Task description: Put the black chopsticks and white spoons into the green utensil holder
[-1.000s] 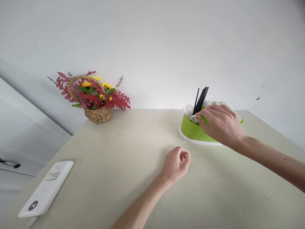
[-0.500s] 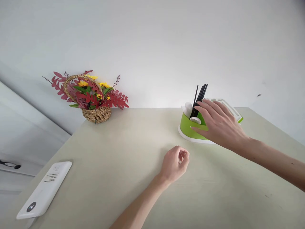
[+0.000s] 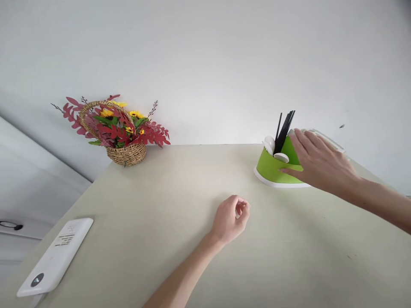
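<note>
A green utensil holder (image 3: pixel 269 168) with a white base stands at the back right of the table. It holds several black chopsticks (image 3: pixel 283 132) and white spoons (image 3: pixel 269 143). My right hand (image 3: pixel 324 160) lies across its right side, the thumb along the front wall and the long fingers reaching over the top toward the back panel. The hand appears to grip the holder, though the exact contact is partly hidden. Nearer to me, my left hand (image 3: pixel 230 219) rests on the table, fingers loosely curled inward, nothing visible in them.
At the back left sits a woven basket (image 3: pixel 126 155) of red leaves and yellow flowers. A white device (image 3: pixel 58 256) with a round dark dial and a cable lies along the table's left edge. A pale wall (image 3: pixel 205 77) rises behind the table; a cabinet handle (image 3: pixel 11 225) shows at far left.
The utensil holder has shifted to the right and slightly back, turning a little, along with my right hand. My left hand keeps its pose. The view has swung slightly.
</note>
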